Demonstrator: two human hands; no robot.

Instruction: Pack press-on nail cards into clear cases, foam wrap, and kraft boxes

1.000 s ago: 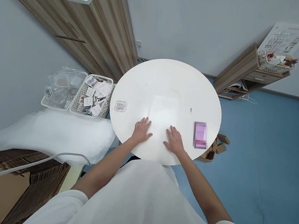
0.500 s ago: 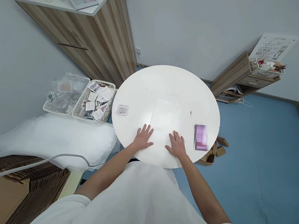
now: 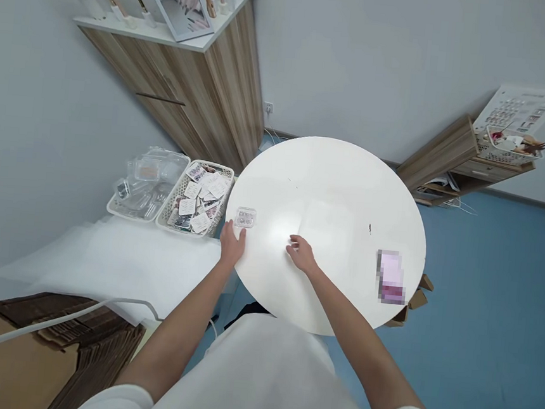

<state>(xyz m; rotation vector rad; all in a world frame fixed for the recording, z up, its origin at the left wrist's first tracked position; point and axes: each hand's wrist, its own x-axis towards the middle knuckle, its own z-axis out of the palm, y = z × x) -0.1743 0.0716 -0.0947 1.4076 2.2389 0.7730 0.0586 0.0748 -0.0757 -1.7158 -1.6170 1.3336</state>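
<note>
On the left side of the round white table [image 3: 346, 179] lies a small clear plastic case [image 3: 245, 217] with little shiny items inside, too small to make out. My left hand [image 3: 232, 244] is at the table's left edge, just below the case, thumb and fingers apart and nothing in it. Over the middle of the tabletop is my right hand [image 3: 300, 254], its fingers slightly curled and apart, holding nothing. A pink and purple object [image 3: 391, 277], blurred into blocks, rests on the table's right side.
Left of the table stand a white basket [image 3: 231, 174] of small cards and a tray [image 3: 110, 208] of clear plastic packaging. White sheets [image 3: 153, 258] lie before them, above stacked flat cardboard [image 3: 15, 360]. A wood-grain cabinet [image 3: 229, 92] stands behind; cardboard boxes [image 3: 417, 300] sit at right.
My left hand has moved left from the tabletop to beside the clear case. The right hand has lifted from lying flat and shifted left. The view has tilted and turned left.
</note>
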